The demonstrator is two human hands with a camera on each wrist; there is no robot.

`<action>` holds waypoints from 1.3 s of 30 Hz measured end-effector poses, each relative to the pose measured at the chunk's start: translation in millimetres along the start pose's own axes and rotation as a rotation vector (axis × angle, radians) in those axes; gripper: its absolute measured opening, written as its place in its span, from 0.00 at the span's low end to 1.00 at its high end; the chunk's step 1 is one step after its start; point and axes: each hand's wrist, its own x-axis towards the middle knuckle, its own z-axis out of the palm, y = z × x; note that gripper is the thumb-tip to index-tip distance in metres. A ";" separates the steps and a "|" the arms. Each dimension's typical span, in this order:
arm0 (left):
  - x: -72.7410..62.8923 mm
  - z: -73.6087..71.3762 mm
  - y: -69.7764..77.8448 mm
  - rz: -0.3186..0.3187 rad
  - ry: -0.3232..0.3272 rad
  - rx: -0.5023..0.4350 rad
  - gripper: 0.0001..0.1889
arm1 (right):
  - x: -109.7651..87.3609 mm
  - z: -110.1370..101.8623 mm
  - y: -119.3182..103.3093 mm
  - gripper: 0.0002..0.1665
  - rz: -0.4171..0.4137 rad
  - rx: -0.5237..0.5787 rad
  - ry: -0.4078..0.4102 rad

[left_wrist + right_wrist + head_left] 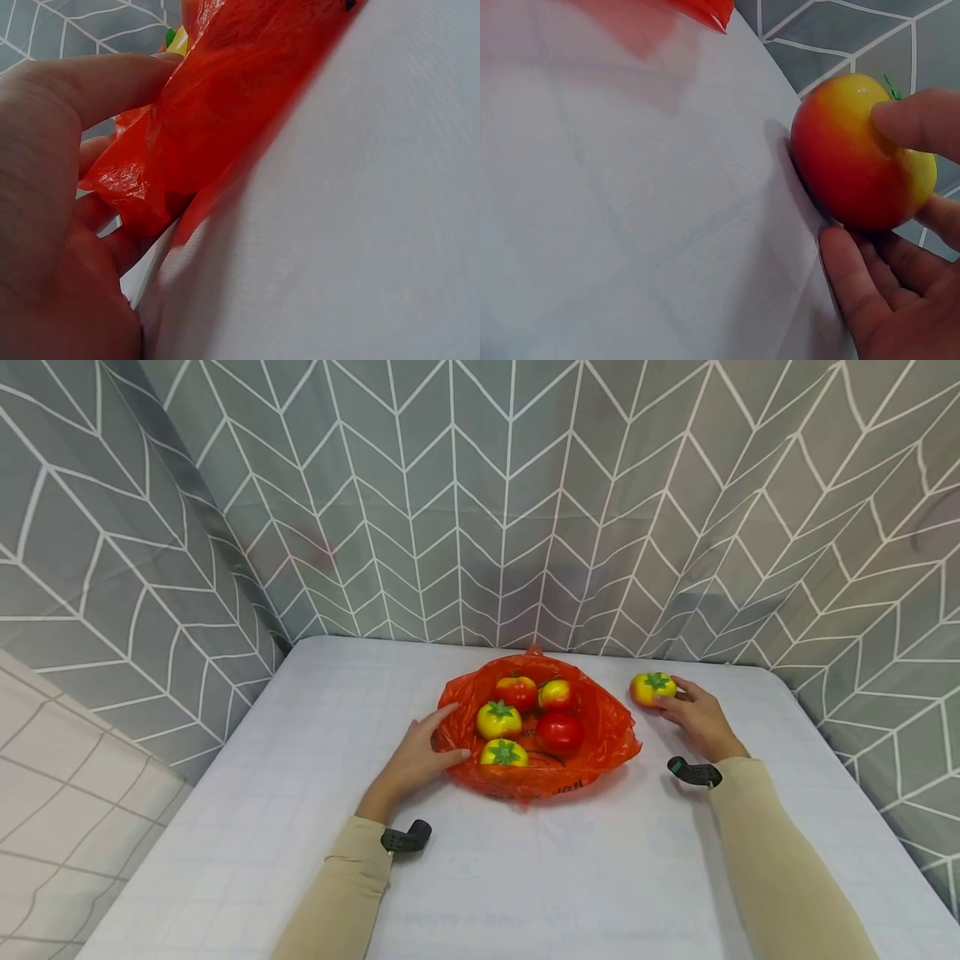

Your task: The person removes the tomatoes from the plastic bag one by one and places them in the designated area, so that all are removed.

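On the table lies a thin red plastic bag (600,739), its mouth spread wide. Inside it are several toy-like tomatoes: two yellow ones with green star tops, such as this yellow tomato (498,720), a plain red one (559,732), and others in mixed red and yellow. My left hand (420,756) holds the bag's left rim, thumb (112,82) on the near side and fingers partly hidden by the plastic. To the right of the bag, my right hand (701,718) grips a red-and-yellow tomato (855,161) between thumb and fingers, low at the table.
A white cloth covers the table (480,877). Grey curtains (480,510) with white chevron lines hang behind it and at both sides. Dark wrist cameras, such as the left one (407,837), sit on both wrists over beige sleeves (780,860).
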 end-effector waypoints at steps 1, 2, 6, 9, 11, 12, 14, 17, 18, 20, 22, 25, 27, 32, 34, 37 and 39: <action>0.2 -0.6 0.1 -0.002 -0.001 0.002 0.42 | -0.2 0.4 -0.3 0.50 -0.003 -0.010 -0.004; 0.5 -1.1 0.5 -0.002 -0.001 0.001 0.43 | 0.0 0.6 -0.6 0.50 -0.007 -0.015 -0.008; 3.3 -3.0 1.5 -0.003 0.009 -0.002 0.43 | 1.5 -0.7 -3.1 0.51 -0.020 -0.045 -0.020; 6.4 -2.3 1.0 0.004 0.009 -0.006 0.43 | 1.2 -3.1 -6.2 0.52 -0.025 -0.070 -0.016; 7.7 -0.8 0.5 0.011 0.006 -0.007 0.43 | 0.4 -4.3 -8.0 0.52 -0.026 -0.083 -0.010; 7.9 0.1 0.1 0.010 0.005 -0.007 0.43 | -0.4 -4.4 -9.0 0.52 -0.028 -0.092 -0.008; 7.5 1.8 -0.9 0.001 0.003 -0.010 0.43 | -2.0 -4.4 -10.3 0.52 -0.022 -0.098 -0.008; 5.1 3.2 -2.2 -0.015 0.004 -0.011 0.43 | -3.7 -4.1 -10.5 0.53 -0.005 -0.109 -0.011; 4.4 3.4 -2.4 -0.018 0.003 -0.012 0.43 | -4.4 -3.8 -10.5 0.52 -0.001 -0.113 -0.013; 3.0 3.2 -2.5 -0.016 0.004 -0.012 0.43 | -4.5 -3.9 -9.4 0.52 0.004 -0.113 -0.015; 2.1 2.3 -2.0 -0.014 0.005 -0.013 0.43 | -3.9 -4.0 -8.3 0.53 0.002 -0.114 -0.017; 1.6 0.2 -0.6 -0.017 0.008 -0.013 0.43 | -2.6 -4.6 -6.9 0.53 0.004 -0.112 -0.021; 2.1 -1.0 0.7 -0.021 0.007 -0.011 0.43 | -2.5 -5.4 -6.6 0.53 0.005 -0.113 -0.020; 2.6 -1.4 0.4 -0.022 -0.001 -0.009 0.43 | -3.6 -6.7 -5.5 0.52 0.000 -0.111 -0.024; 2.1 -0.7 -0.3 -0.019 -0.001 -0.010 0.43 | -4.0 -6.6 -5.0 0.52 -0.001 -0.110 -0.029; 1.4 0.0 -0.9 -0.011 0.002 -0.010 0.43 | -4.0 -6.9 -4.6 0.52 0.000 -0.113 -0.038; 0.8 0.0 -0.3 -0.010 0.003 -0.013 0.42 | -3.5 -7.4 -4.3 0.52 0.002 -0.114 -0.042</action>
